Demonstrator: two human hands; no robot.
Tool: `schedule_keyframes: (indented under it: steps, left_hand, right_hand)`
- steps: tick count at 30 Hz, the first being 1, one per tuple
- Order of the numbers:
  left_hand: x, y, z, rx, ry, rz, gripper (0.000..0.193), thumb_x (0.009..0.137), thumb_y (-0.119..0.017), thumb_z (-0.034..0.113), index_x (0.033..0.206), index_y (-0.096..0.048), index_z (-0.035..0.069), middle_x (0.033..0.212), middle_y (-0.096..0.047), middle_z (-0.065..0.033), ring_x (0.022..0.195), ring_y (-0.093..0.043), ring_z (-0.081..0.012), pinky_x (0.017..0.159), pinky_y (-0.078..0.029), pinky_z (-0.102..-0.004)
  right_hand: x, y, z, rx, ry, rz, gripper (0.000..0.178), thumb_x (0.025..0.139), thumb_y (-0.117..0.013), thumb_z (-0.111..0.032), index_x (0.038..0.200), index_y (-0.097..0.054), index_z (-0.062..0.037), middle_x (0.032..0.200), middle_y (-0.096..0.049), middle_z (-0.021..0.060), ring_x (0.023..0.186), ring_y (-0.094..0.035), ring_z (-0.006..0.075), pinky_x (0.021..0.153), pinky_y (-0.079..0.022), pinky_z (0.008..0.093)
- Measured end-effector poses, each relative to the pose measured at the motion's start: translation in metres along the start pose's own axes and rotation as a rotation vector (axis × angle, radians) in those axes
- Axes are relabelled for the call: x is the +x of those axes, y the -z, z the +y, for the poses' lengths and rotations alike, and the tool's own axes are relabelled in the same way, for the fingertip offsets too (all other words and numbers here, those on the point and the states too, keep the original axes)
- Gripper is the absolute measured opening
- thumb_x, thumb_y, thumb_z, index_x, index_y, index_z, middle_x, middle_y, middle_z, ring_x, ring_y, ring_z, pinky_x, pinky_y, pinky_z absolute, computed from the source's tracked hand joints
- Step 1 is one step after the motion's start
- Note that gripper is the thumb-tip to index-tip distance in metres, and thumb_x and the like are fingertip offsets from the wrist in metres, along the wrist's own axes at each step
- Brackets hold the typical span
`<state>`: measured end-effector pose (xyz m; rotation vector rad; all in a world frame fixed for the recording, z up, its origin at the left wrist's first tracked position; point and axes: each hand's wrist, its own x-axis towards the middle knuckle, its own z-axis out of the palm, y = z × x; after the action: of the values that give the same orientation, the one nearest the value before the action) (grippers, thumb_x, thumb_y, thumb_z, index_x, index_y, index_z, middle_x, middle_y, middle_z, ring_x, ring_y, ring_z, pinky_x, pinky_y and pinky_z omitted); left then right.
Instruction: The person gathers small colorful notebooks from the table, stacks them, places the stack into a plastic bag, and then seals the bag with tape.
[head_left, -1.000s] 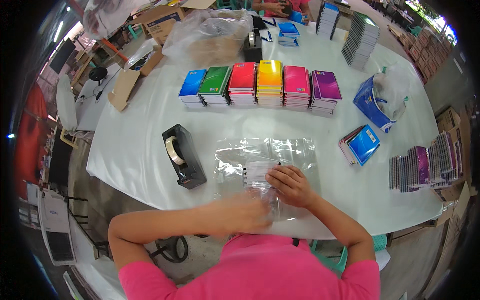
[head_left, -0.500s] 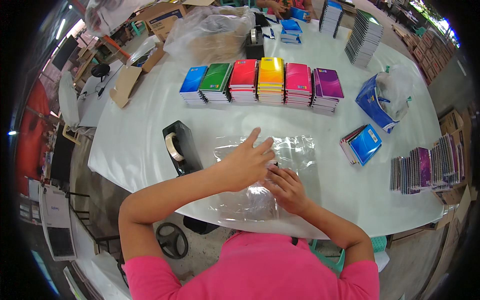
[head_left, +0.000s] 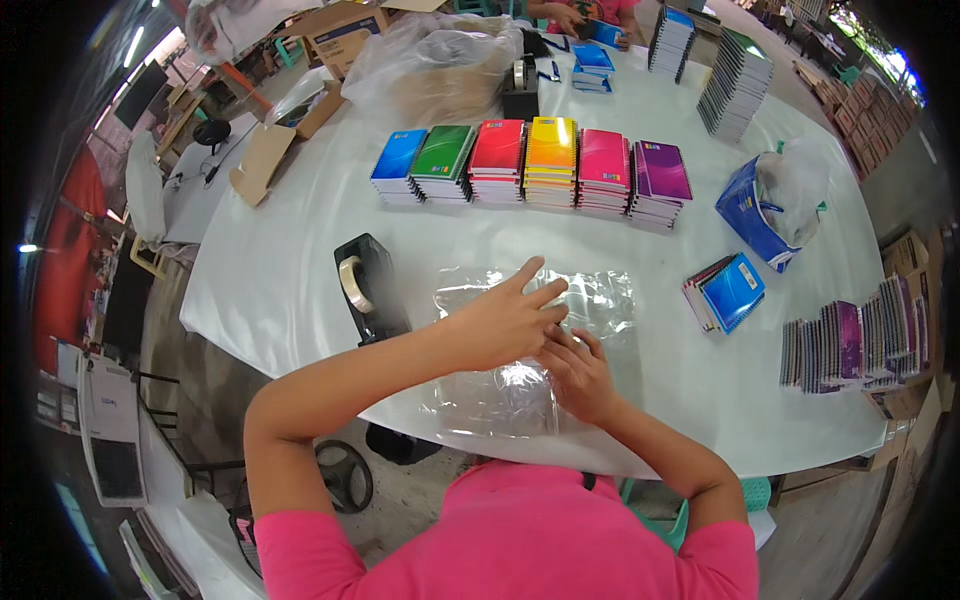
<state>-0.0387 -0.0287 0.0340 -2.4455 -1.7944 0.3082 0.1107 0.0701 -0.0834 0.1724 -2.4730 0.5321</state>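
We're mid-wrap at the tabletop's near edge: left hand point(head_left: 505, 322) open, fingers spread flat on the clear plastic bag point(head_left: 535, 345), right hand point(head_left: 578, 375) pressing it, grasping nothing we can see; next likely needs tape from the black dispenser point(head_left: 368, 289) just left.

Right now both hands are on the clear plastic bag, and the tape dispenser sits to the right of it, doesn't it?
Not quite. In the head view the left hand and right hand are indeed on the clear bag, but the tape dispenser sits to the left of it, not the right.
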Motion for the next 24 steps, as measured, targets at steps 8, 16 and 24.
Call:
schedule_keyframes:
  steps: [8,16,24]
  left_hand:
    - [-0.008,0.033,-0.014,-0.021,0.283,0.028,0.013,0.062,-0.065,0.015,0.075,-0.066,0.016,0.113,-0.052,-0.0047,0.117,-0.039,-0.0273,0.102,-0.024,-0.0513]
    - [-0.043,-0.055,0.059,-0.487,0.558,0.856,0.024,0.06,-0.071,0.01,0.082,-0.064,0.013,0.119,-0.048,-0.0108,0.11,-0.041,-0.0324,0.092,-0.032,-0.0464]
    - [-0.079,-0.05,0.058,-0.495,0.68,0.544,0.036,0.063,-0.07,0.01,0.098,-0.063,0.017,0.129,-0.039,-0.0154,0.118,-0.035,-0.0353,0.099,-0.027,-0.0471]
  right_hand:
    - [0.006,0.006,-0.003,-0.12,0.094,0.003,0.028,0.07,-0.063,-0.012,0.097,-0.061,-0.0192,0.107,-0.055,0.0003,0.108,-0.048,0.0193,0.093,-0.033,0.0388]
    - [0.016,0.007,0.012,0.097,0.121,0.006,0.035,0.061,-0.072,-0.016,0.095,-0.064,-0.0199,0.09,-0.053,-0.0035,0.086,-0.047,0.0201,0.078,-0.036,0.0357]
    - [0.027,0.006,0.01,0.28,0.044,-0.152,0.038,0.056,-0.074,-0.009,0.092,-0.065,-0.0168,0.088,-0.054,0.0004,0.085,-0.047,0.0239,0.076,-0.038,0.0379]
